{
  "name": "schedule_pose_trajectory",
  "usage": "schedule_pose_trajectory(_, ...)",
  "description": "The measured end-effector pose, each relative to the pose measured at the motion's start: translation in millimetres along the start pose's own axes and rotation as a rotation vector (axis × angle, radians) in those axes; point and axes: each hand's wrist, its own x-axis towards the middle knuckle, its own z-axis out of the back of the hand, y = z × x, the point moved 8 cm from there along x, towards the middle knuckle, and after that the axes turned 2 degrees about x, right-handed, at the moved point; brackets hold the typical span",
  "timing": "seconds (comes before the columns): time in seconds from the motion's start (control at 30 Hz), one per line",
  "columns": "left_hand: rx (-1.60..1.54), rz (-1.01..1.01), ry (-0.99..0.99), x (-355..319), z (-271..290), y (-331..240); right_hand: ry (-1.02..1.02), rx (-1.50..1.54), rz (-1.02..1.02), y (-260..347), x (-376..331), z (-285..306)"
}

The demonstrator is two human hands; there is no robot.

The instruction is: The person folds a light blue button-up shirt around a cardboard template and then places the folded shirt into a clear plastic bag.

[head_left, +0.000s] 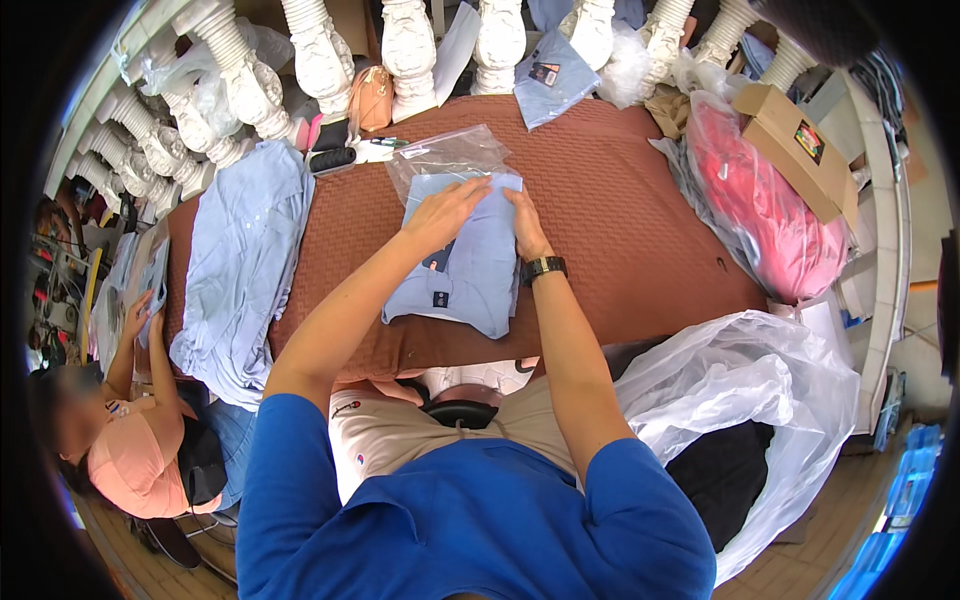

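Note:
A folded light blue shirt [475,285] lies in front of me on the brown-covered table, with dark tags on its front. My left hand [447,215] rests across the shirt's upper part, fingers stretched out toward its far edge. Along the shirt's right side, my right hand [527,226] touches the edge with its fingers extended; a dark watch is on that wrist. A clear plastic bag [455,152] lies at the far end of the shirt, partly around or beneath it; I cannot tell which.
Unfolded light blue shirts [250,240] are piled on the left. A bagged blue garment [555,78] lies at the back by white balusters [410,60]. Right: pink bagged clothing [770,200], a cardboard box [800,150], a large plastic bag [740,380]. Another person [140,455] works at left.

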Motion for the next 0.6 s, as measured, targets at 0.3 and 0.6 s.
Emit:
schedule_pose_trajectory(0.3,0.097,-0.059,0.016,16,-13,-4,-0.083,-0.343,0.064,-9,26,14)
schedule_pose_trajectory(0.6,0.137,-0.072,0.103,25,-23,-3,-0.287,-0.170,0.097,-15,19,25)
